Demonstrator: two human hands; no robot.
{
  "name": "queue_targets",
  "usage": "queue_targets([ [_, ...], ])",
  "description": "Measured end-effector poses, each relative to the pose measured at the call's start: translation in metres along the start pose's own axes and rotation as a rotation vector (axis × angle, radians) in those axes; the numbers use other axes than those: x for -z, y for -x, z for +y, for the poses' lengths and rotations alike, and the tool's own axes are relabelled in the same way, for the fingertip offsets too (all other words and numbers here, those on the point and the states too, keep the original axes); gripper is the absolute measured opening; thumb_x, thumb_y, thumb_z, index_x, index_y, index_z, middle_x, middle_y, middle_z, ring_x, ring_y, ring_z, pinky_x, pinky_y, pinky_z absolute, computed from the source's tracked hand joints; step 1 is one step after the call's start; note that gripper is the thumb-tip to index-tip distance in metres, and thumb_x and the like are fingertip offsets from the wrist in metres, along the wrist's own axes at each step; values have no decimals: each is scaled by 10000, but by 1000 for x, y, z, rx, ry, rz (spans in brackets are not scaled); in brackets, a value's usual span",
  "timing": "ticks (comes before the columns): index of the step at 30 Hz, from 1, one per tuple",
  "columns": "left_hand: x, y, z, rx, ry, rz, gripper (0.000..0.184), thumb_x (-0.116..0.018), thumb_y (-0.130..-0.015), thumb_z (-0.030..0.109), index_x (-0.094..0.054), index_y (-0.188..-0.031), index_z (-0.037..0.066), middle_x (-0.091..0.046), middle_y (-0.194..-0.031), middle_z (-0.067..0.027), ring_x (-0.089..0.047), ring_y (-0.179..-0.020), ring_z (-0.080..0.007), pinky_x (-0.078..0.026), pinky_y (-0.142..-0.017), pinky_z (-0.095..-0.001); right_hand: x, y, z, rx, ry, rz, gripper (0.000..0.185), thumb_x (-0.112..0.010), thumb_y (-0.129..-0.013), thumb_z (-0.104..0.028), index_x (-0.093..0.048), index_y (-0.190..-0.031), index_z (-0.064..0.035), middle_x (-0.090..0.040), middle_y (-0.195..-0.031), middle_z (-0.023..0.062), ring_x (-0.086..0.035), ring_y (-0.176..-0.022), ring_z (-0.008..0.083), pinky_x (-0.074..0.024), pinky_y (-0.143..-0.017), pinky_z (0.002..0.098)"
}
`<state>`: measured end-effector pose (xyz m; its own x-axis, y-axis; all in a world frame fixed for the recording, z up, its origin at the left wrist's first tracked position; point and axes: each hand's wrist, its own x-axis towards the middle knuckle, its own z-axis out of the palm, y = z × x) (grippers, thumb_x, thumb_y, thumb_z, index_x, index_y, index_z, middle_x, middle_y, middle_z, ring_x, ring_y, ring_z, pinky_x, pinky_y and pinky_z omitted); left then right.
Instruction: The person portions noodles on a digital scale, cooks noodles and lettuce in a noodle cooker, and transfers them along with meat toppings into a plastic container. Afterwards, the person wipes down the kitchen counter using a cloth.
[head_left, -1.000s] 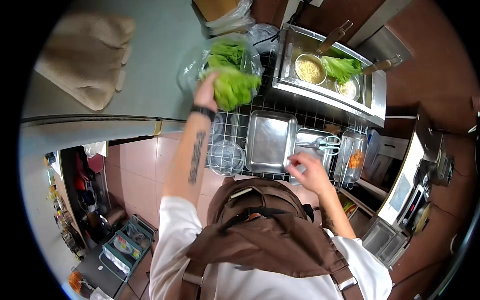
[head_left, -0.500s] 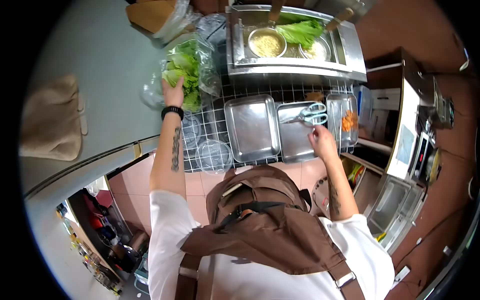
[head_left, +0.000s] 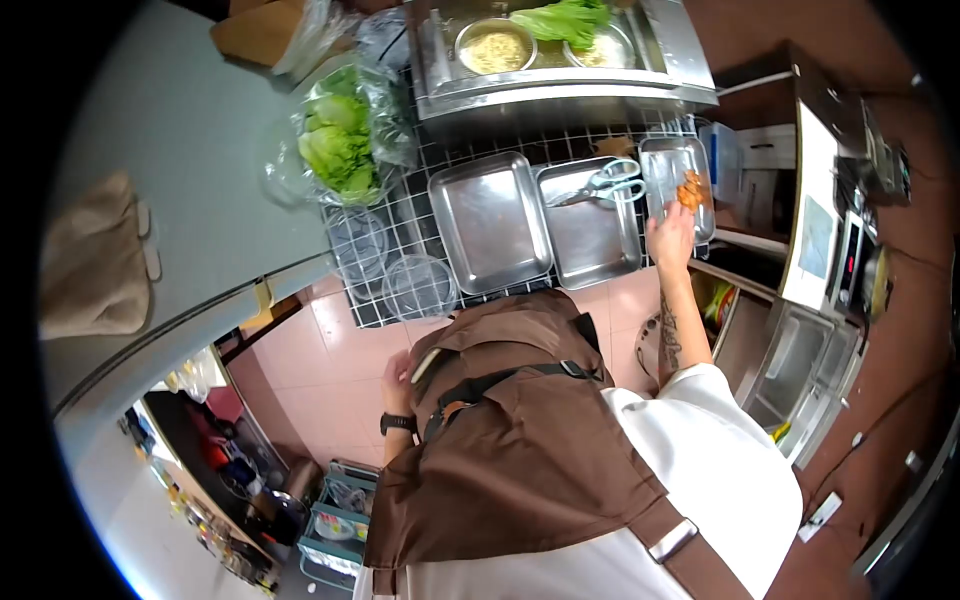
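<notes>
My right hand (head_left: 672, 235) reaches over the near edge of a small metal tray (head_left: 655, 160), fingers stretched out. Its fingertips are at the near side of some orange-brown food pieces (head_left: 690, 188); no piece is seen lifted. My left hand (head_left: 398, 380), with a black watch on the wrist, hangs beside the brown apron (head_left: 510, 440). It looks loosely open, partly against the apron, and no object shows in it. Light-blue-handled scissors (head_left: 605, 187) lie across a metal tray (head_left: 597, 250). Left of that is a larger bare metal tray (head_left: 490, 225).
Lettuce (head_left: 335, 145) sits in a clear plastic bag on the grey counter (head_left: 200, 220). Clear round lids (head_left: 420, 287) rest on the wire rack (head_left: 365, 312). Behind stands a metal container (head_left: 560, 95) with bowls and lettuce leaves. A brown cloth (head_left: 95, 255) lies at left.
My left hand has left the bagged lettuce and dropped to beside the apron. My right hand has moved from the scissors' tray rightward to the food pieces. The view has shifted.
</notes>
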<state>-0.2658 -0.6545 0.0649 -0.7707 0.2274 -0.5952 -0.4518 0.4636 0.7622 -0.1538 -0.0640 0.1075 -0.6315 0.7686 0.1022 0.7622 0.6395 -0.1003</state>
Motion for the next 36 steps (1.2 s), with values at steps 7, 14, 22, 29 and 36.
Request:
queue_targets([
  [7, 40, -3, -134, 172, 8, -50, 340, -654, -909, 144, -614, -1219, 11, -704, -1076, -141, -679, -973, -226, -543, -832, -338, -44, 30, 98, -229, -20, -267, 395, -662, -817, -134, -541, -1166, 7, -656, -1082, 240, -620, -1022, 417, -486, -867, 521],
  [14, 34, 16, -70, 346, -17, 138, 378, -656, -922, 231, -612, -1226, 10, -705, -1049, -127, -672, -875, -196, -547, -682, -317, 175, -40, 65, -194, -496, -440, 390, -656, -867, -118, -610, -1222, 38, -669, -1112, 269, -672, -1025, 351, -519, -899, 394],
  [22, -3, 17, -84, 282, -147, 20, 411, -658, -920, 253, -615, -1235, -9, -715, -1021, -159, -684, -904, -234, -552, -737, -340, 226, -244, -115, 613, 280, 2, 267, -615, -866, -152, -697, -1104, -62, -705, -1087, 160, -672, -1026, 332, -540, -869, 430],
  [29, -32, 38, -70, 287, 98, 233, 400, -648, -930, 225, -602, -1257, -1, -696, -1040, -126, -667, -890, -187, -558, -740, -317, 151, -350, -217, 918, 650, -69, 186, -565, -874, -141, -745, -902, -101, -746, -885, 91, -733, -815, 271, -580, -684, 377],
  [36, -62, 88, -146, 327, 19, 215, 357, -649, -946, 262, -664, -1159, -24, -728, -974, -162, -683, -912, -218, -535, -799, -324, 137, -339, -241, 931, 709, -179, 191, -577, -868, -120, -759, -923, -101, -752, -945, 85, -734, -877, 263, -585, -720, 375],
])
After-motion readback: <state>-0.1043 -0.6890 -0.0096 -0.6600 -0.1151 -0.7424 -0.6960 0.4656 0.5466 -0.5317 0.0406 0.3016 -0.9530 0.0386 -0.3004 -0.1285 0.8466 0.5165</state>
